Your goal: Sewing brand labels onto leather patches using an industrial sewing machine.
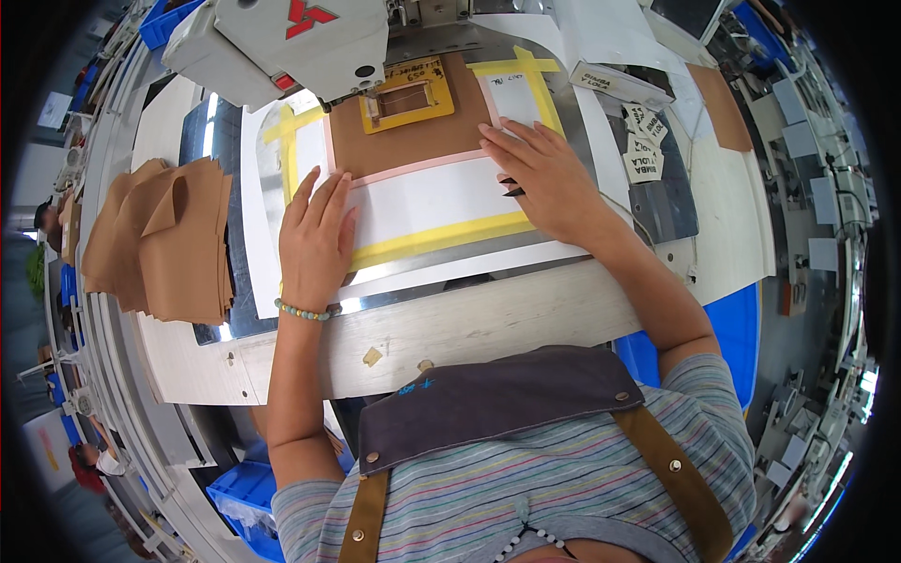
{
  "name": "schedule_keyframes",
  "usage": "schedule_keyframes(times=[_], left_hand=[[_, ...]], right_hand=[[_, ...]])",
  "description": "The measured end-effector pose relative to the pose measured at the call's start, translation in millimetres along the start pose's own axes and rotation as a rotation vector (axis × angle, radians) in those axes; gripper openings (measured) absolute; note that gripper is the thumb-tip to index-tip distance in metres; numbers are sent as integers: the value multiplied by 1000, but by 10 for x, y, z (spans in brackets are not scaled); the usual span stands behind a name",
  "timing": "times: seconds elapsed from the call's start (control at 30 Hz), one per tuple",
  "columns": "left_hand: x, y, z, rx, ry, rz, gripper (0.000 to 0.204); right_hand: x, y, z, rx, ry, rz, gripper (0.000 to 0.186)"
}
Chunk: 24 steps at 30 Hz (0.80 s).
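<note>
A brown leather-like sheet (404,150) with a pink border lies on a white board (422,202) edged with yellow tape. On its upper part sits a yellow frame template (409,118) with a rectangular window, beside the head of a sewing machine (291,42). My left hand (319,230) rests flat, fingers stretched, its fingertips at the sheet's near left corner. My right hand (554,183) lies at the near right corner, index and middle fingers extended onto the sheet's edge. A black two-pointed tool (511,188) pokes out from under its palm; the rest is hidden.
Brown sheets (169,244) are stacked at the left of the table. On the right lie several printed white labels (644,145), a long narrow box (621,83) and another brown piece (721,106). Blue crates (249,497) stand below the pale table edge (488,324).
</note>
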State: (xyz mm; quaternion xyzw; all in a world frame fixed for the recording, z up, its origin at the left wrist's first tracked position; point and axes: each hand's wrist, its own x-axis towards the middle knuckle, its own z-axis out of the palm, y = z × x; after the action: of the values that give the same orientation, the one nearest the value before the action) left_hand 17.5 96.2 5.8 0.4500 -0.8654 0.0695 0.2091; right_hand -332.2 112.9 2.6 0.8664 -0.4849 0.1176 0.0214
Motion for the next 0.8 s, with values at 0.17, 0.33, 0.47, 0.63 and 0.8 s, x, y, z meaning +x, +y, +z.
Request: schedule_keyframes(times=[0.17, 0.33, 0.47, 0.63, 0.8], left_hand=[[3, -10, 22, 15, -38, -21, 43], [-29, -35, 50, 81, -37, -18, 42], [-20, -9, 41, 125, -38, -15, 42], [15, 47, -5, 150, -67, -31, 44], [37, 35, -4, 112, -86, -14, 49]], right_hand=[[-12, -4, 2, 17, 67, -22, 55], [-5, -3, 27, 2, 49, -5, 54], [-11, -5, 41, 36, 99, -24, 54], [-21, -21, 60, 34, 52, 2, 56], [-22, -39, 59, -18, 40, -9, 54]])
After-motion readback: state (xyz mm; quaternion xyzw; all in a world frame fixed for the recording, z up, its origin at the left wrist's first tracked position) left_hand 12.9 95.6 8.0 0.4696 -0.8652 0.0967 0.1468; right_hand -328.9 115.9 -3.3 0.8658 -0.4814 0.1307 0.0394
